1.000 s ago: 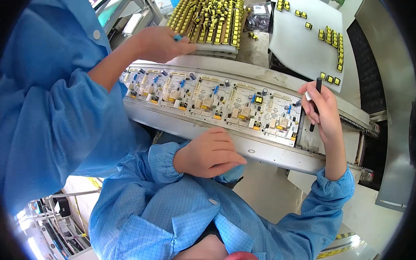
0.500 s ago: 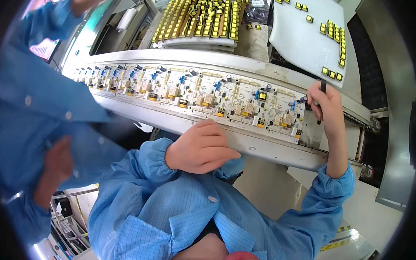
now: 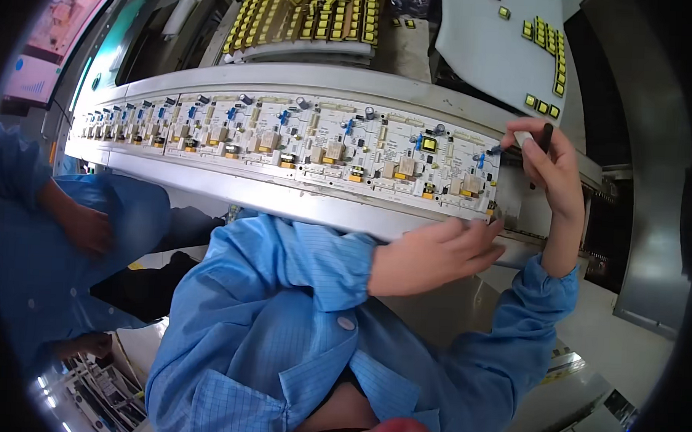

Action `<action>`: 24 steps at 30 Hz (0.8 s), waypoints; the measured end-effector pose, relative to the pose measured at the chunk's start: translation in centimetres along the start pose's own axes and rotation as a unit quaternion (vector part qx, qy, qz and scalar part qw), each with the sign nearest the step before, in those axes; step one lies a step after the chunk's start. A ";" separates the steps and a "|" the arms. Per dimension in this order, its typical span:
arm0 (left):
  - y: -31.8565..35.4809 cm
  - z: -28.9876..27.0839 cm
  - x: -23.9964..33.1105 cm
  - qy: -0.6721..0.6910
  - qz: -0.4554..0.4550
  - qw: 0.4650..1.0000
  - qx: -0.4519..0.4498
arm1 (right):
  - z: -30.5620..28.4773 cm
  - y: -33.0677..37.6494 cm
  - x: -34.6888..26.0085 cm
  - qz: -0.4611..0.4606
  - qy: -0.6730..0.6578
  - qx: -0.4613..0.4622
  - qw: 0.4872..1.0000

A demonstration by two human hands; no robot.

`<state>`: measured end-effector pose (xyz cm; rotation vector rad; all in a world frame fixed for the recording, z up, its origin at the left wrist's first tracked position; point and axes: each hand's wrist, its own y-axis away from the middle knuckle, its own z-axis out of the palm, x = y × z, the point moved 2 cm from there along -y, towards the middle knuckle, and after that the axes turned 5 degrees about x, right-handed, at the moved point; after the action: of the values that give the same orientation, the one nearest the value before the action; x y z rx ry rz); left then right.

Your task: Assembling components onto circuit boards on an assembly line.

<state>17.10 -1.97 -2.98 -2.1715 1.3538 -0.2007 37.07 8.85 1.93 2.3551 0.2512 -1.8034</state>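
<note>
My right hand (image 3: 550, 166) is closed around a slim black pen-like stick (image 3: 545, 139), held upright beside the right end of a row of circuit boards (image 3: 378, 175). A small pale piece (image 3: 522, 138) shows by its fingertips; I cannot make out what it is. My left hand (image 3: 440, 253) hovers at the near edge of the rail, fingers stretched apart toward the nearest board corner, holding nothing visible. The boards carry blue parts, dark cylinders and tan blocks. One yellow-topped transformer (image 3: 428, 144) stands on the second board from the right.
Rows of yellow-and-black transformers (image 3: 307, 24) fill a tray beyond the metal rail (image 3: 290, 73). More sit on a white foam sheet (image 3: 488, 65) at the far right. A co-worker in a blue smock (image 3: 48, 244) is at the left, near a screen (image 3: 34, 76).
My left hand has moved right along the rail toward the end board, and its fingers have spread. My right hand has turned slightly with the stick. The co-worker's raised arm has come down.
</note>
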 end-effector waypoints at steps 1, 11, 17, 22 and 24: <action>-0.3 0.3 0.4 -0.021 -0.008 1.000 -0.006 | 0.0 -0.1 0.1 0.000 -0.010 -0.005 1.000; -0.1 1.6 1.3 -0.105 -0.066 0.992 0.028 | 0.0 -0.4 1.0 0.018 -0.032 -0.008 0.999; -0.1 1.1 0.8 -0.138 -0.056 0.989 0.021 | -0.3 -0.4 1.3 0.015 -0.056 -0.019 0.998; -0.5 1.5 1.1 -0.129 -0.068 0.989 0.018 | -1.9 0.1 2.5 0.005 -0.084 -0.017 0.996; -0.5 1.5 1.1 -0.124 -0.072 0.989 0.019 | -2.7 0.3 3.2 0.004 -0.096 -0.011 0.995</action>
<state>18.66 -2.16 -4.14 -2.1805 1.0493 -0.0080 40.54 9.26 -0.45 2.1460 0.2347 -1.9957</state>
